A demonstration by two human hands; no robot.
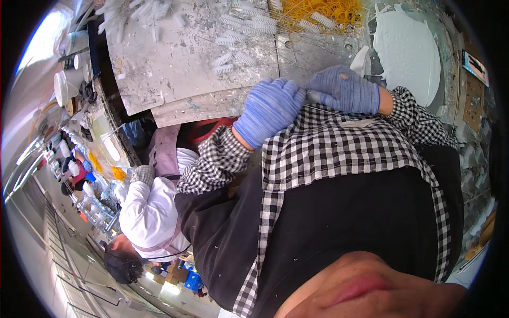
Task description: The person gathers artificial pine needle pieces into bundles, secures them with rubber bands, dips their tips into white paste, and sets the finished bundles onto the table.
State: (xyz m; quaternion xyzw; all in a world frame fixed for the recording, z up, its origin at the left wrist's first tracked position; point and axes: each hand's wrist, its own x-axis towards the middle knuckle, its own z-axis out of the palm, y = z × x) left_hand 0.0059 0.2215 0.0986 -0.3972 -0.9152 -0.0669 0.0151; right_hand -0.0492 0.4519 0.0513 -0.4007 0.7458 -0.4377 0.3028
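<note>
Worktop [154, 71] grey, speckled with dried flecks, its near edge just ahead of the wearer. Left hand [270, 111], in a blue knit glove, has its fingers curled in, back upward; right hand [347, 91], likewise gloved, is bent with its fingers toward the left. Both look closed; cannot tell what, if anything, they grip, since the backs of the gloves hide the fingertips. Between and just below them a thin pale line [326, 109] crosses toward the apron [339, 153]; wire or cloth edge, unclear, but it is the nearest candidate for the work. Judgement: for fine handling here, a light pinch with both hands close together should give better control than a full fist; tilting the wrists to expose the fingertips would let the eye check the hold. Right glove shows a hole at a knuckle; worth noting, as bare skin could snag or get smeared. Farther out on the worktop: white coils [223, 69] beyond the left hand, yellow bands [344, 16] at the far side, white paste [408, 58] to the right. Gloves are best held off that paste. Off left, a co-worker in white [146, 212].
</note>
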